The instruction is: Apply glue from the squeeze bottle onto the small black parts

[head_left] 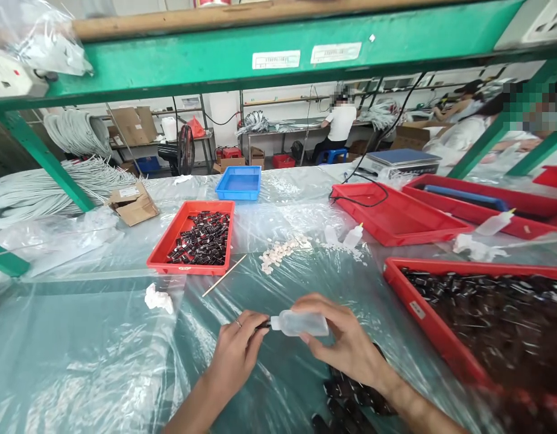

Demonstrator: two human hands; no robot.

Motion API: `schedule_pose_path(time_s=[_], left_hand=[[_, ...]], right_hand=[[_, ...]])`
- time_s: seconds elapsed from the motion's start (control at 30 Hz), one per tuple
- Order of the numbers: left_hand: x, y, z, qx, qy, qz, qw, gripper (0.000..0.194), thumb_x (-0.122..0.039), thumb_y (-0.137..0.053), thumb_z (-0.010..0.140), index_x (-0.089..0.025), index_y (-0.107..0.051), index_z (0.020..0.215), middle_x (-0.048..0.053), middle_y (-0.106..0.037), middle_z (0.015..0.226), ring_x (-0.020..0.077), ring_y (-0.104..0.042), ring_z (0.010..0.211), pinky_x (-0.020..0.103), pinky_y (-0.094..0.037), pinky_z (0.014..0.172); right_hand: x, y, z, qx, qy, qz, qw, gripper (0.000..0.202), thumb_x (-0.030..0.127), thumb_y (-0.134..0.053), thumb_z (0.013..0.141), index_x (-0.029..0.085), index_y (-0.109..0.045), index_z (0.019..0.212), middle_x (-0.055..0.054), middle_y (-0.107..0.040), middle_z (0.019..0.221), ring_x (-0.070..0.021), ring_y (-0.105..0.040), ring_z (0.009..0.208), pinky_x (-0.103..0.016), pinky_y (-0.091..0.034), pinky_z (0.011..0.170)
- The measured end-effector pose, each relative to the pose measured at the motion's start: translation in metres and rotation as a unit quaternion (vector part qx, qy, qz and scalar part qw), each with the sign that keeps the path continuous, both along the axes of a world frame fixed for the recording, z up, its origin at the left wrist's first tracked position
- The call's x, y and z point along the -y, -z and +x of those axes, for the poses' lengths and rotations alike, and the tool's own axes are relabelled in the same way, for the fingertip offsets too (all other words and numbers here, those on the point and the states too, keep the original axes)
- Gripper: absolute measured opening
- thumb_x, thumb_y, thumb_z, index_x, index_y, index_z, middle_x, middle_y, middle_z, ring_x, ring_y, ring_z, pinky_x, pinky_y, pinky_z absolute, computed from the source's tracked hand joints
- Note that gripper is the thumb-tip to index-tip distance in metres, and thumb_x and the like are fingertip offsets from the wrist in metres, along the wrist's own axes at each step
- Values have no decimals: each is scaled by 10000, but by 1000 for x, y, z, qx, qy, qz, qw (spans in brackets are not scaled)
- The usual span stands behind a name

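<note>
My right hand (pixel 337 331) is wrapped round a translucent squeeze bottle (pixel 301 323), which lies on its side in the air with its nozzle end pointing left. Pinched between the thumb and fingers of my left hand (pixel 240 346) is a small black part (pixel 263 325), mostly hidden by the fingers. The bottle's tip meets this part. Below my right wrist, several black parts (pixel 346 398) lie on the plastic-covered table (pixel 102 361). Small pale pieces (pixel 281 253) are heaped beyond my hands.
Black parts fill a red tray (pixel 188 208) ahead left and a larger red tray (pixel 441 337) at right. A thin stick (pixel 224 275), crumpled tissue (pixel 159 298), blue tray (pixel 238 196) and another bottle (pixel 353 235) are on the table. A green shelf beam (pixel 192 57) crosses above.
</note>
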State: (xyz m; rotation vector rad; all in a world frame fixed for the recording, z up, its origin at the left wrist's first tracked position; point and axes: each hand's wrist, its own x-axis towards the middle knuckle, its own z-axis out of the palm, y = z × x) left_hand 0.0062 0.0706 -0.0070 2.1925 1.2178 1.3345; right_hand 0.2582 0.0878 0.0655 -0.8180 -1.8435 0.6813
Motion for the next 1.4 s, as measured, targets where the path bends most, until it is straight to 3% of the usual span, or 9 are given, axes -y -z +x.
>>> schedule_pose_path(time_s=[0.23,0.43,0.6,0.73,0.9,1.07,1.17,1.3,1.4], left_hand=[[-1,-5,-1,2,12,4,1000,421,-244,-596,1040,-499,-682,1364,27,-886,1027,338,-882,793,455,-730,595],[0,-9,-2,-3,18,-7,1000,403,-230,-603,1045,-472,-698,1353,33,-883,1038,308,-859,754,430,-709,598],[1,-7,-3,-2,9,-35,999,414,-276,-550,1063,-522,-670,1374,21,-858,997,284,-794,611,445,-676,550],[-1,-3,-5,12,6,-58,998,327,-300,-556,1067,-486,-669,1311,-4,-833,976,243,-744,519,420,-654,518],[0,-6,-3,21,19,-57,998,295,-264,-525,1092,-416,-668,1300,-22,-809,855,221,-743,511,378,-644,522],[4,-10,-2,16,42,-43,998,329,-261,-503,1101,-440,-648,1336,2,-872,1074,212,-772,535,406,-674,569],[6,-15,-3,6,44,-49,998,339,-271,-487,1109,-442,-658,1347,5,-880,1077,218,-779,563,424,-678,602],[8,-22,-3,-44,23,-76,996,370,-269,-416,1137,-414,-681,1349,22,-876,1140,206,-774,630,418,-686,677],[7,-21,-2,-119,31,-39,992,306,-271,-446,1146,-361,-684,1315,32,-863,1134,205,-804,725,379,-689,703]], right_hand=[[-1,-1,1,16,3,38,999,558,270,-757,730,527,-714,1223,-23,-823,1013,-365,-838,784,-454,-690,542],[1,2,2,5,-10,21,1000,553,271,-773,756,544,-749,1236,-19,-828,1038,-360,-841,839,-468,-701,606],[-10,15,10,-130,-12,-140,982,220,419,-851,856,373,-825,1069,-31,-828,930,-301,-818,782,-389,-679,630],[-27,23,16,-227,-16,-235,945,257,506,-830,913,312,-795,1078,-52,-818,971,-242,-806,767,-339,-684,707],[-38,35,15,-137,-31,-216,966,279,422,-833,939,302,-732,1169,-46,-806,944,-260,-835,833,-351,-697,711],[-40,56,12,-76,-12,-176,981,296,354,-881,890,293,-686,1104,-41,-796,973,-254,-828,922,-342,-702,797],[-40,67,12,-20,10,-163,986,314,344,-889,857,298,-699,1102,-53,-807,1040,-277,-821,1018,-385,-689,916],[-39,71,12,62,33,-171,983,320,329,-846,848,274,-723,1138,-57,-809,1155,-305,-791,1132,-447,-639,1018],[-37,69,12,98,44,-165,980,330,317,-815,836,261,-725,1149,-60,-805,1165,-307,-777,1116,-467,-613,1033]])
